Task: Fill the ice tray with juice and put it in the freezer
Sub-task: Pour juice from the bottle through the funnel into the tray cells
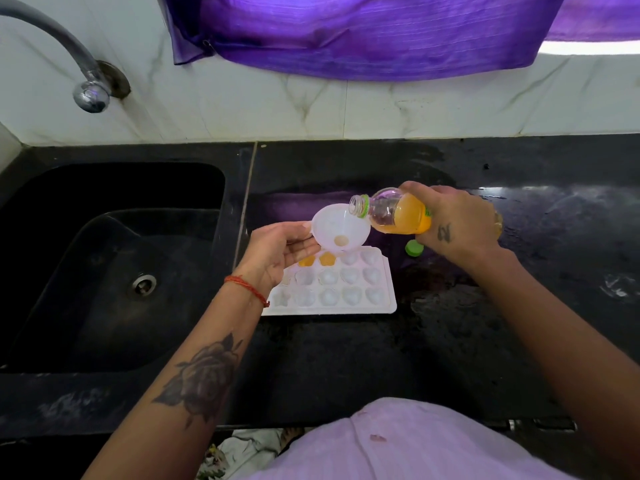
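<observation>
A white ice tray (pixel 388 299) with heart and star cells lies on the black counter. Two cells (pixel 317 260) in its far row hold orange juice; the rest look empty. My left hand (pixel 277 251) holds a white funnel (pixel 341 228) over the far row, with a little juice at its neck. My right hand (pixel 457 220) grips a clear juice bottle (pixel 398 214), tipped sideways with its open mouth at the funnel's rim. Orange juice sits in the bottle's lower part. The green cap (pixel 414 248) lies on the counter right of the tray.
A black sink (pixel 114 268) with a drain lies to the left, under a metal tap (pixel 86 88). A white marble wall and a purple curtain (pixel 363 36) stand behind. The black counter (pixel 536 271) stretches to the right and looks wet in patches.
</observation>
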